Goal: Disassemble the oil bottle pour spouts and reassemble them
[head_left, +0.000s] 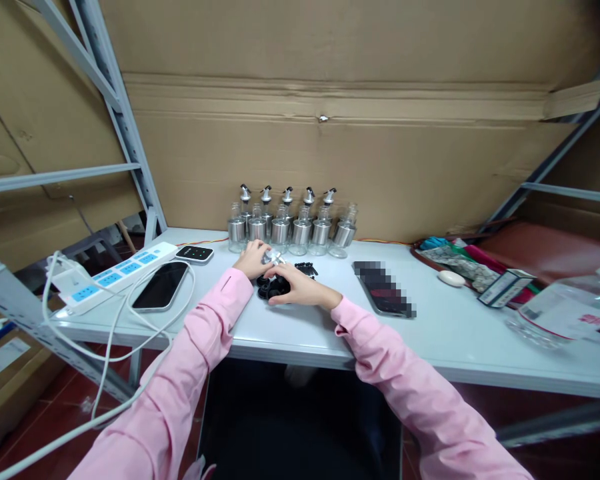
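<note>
My left hand (253,259) is at the middle of the white table, its fingers bent over small silver parts (273,257). Beside it, my right hand (298,285) reaches over a pile of black rings (271,288), thumb apart from the fingers, fingertips near the same silver parts. Whether either hand grips one is too small to tell. Small black pieces (306,269) lie just beyond my right hand. Behind the hands stands a front row of glass bottles with metal sleeves (301,232) and open necks. Bottles behind them carry silver pourers with black spouts (287,195).
On the left are a power strip (125,270), a phone (161,287), white cables and a small black-and-white device (195,254). Another phone (384,289) lies right of my hands. Farther right are a white oval object (451,279), a small box (506,288) and a large plastic bottle (570,310).
</note>
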A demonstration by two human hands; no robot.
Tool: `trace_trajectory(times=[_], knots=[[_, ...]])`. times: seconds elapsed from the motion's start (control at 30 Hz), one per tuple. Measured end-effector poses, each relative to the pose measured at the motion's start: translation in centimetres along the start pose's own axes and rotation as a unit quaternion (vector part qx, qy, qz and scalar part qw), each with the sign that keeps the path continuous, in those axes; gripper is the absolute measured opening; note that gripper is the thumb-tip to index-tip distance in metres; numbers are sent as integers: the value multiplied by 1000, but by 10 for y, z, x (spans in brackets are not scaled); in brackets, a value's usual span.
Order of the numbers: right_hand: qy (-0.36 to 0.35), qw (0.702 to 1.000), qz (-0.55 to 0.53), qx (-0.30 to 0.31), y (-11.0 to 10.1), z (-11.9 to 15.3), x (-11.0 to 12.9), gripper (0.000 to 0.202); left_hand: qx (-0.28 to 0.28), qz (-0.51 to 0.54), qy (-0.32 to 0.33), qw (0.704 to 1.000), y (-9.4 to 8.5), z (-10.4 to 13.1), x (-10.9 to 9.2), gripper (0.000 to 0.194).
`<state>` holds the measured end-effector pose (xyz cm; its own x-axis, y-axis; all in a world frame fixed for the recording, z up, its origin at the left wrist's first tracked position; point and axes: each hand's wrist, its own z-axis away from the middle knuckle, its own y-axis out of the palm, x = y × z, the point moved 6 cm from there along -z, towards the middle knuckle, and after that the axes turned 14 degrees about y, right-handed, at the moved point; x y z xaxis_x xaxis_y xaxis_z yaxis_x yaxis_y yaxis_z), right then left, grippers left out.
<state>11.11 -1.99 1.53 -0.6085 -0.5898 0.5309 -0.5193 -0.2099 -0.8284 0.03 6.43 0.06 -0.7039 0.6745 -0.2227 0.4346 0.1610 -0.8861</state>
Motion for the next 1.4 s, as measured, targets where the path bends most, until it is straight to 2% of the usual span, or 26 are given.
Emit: trace_trajectory(times=[0.3,0.43,0.5,0.57,0.63,0.67,0.73,0.8,0.9,1.03,1.13,1.27,1.4], knots=[[-20,999,44,0,13,-1,2,35,-1,10,-4,1000,-3,0,-5,37],[-1,1000,12,-18,3,0,5,43,-61,13,-27,998,-14,2,-7,32],[-3,996,-32,-85,-14,-1,5,44,-135,-1,-58,989,-26,4,-4,31],[10,978,-76,-196,-40,-5,-3,49,-242,-21,-105,964,-41,9,4,31],[59,941,-110,-315,-68,-9,-22,53,-339,-8,-164,927,-51,16,17,43],[94,916,-131,-367,-82,-11,-35,54,-368,21,-197,909,-52,19,25,52],[163,861,-181,-447,-106,-14,-65,52,-376,111,-262,882,-44,22,44,68],[219,821,-202,-487,-126,-18,-91,52,-342,197,-298,869,-30,20,57,76],[266,815,-179,-483,-147,-28,-117,54,-299,244,-290,876,-17,16,62,79],[287,857,-147,-403,-158,-50,-133,50,-289,228,-283,886,-14,17,61,82],[296,871,-148,-362,-161,-63,-140,55,-283,187,-276,900,-16,15,59,96],[336,860,-207,-323,-162,-73,-154,64,-281,106,-303,905,-17,13,62,113],[358,840,-254,-317,-162,-78,-163,63,-256,59,-355,897,-15,13,70,111]])
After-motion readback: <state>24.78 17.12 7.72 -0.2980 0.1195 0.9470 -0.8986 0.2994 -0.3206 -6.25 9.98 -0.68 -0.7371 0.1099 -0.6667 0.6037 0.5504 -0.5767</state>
